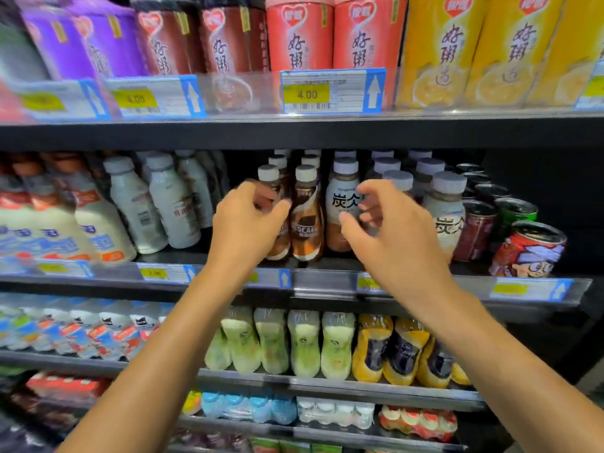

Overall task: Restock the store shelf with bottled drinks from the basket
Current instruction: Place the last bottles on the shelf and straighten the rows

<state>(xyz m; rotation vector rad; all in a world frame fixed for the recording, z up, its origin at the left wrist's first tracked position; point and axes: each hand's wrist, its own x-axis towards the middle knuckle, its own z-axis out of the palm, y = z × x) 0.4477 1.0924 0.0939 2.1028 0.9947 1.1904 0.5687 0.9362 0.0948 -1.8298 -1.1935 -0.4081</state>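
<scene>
Both my hands are raised to the middle shelf (327,282) of a dark store rack. My left hand (245,223) curls in front of a brown coffee bottle (305,217) row, fingers apart, nothing clearly held. My right hand (389,227) hovers open in front of the white-and-brown bottles (343,204) with grey caps, fingers spread beside them. More of those bottles (447,210) stand to its right. No basket is in view.
White milk bottles (170,204) stand left of the coffee row, canned drinks (529,250) at the right end. The upper shelf holds tall red (300,34) and yellow tubs (457,50). Green (271,341) and yellow bottles (405,351) fill the shelf below.
</scene>
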